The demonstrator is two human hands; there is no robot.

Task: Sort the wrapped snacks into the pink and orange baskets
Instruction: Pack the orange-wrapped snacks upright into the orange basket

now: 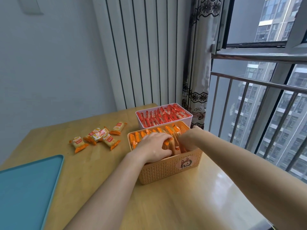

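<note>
Gripping packed snacks (141, 136) in orange basket (166, 170) with curled left hand (154, 145); right hand (187, 140) fingers buried, cannot tell. Loose snacks (97, 136) on table (99, 171): likely light, crinkly, slippery, crushable; pinch 1 by sealed ends.

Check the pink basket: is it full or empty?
Full. The pink basket is packed wall to wall with rows of red-wrapped snacks reaching its rim.

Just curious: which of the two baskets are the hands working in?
The orange basket, the nearer one with the cartoon sticker: left hand and right hand are both among its packets. The pink basket behind is untouched.
</note>
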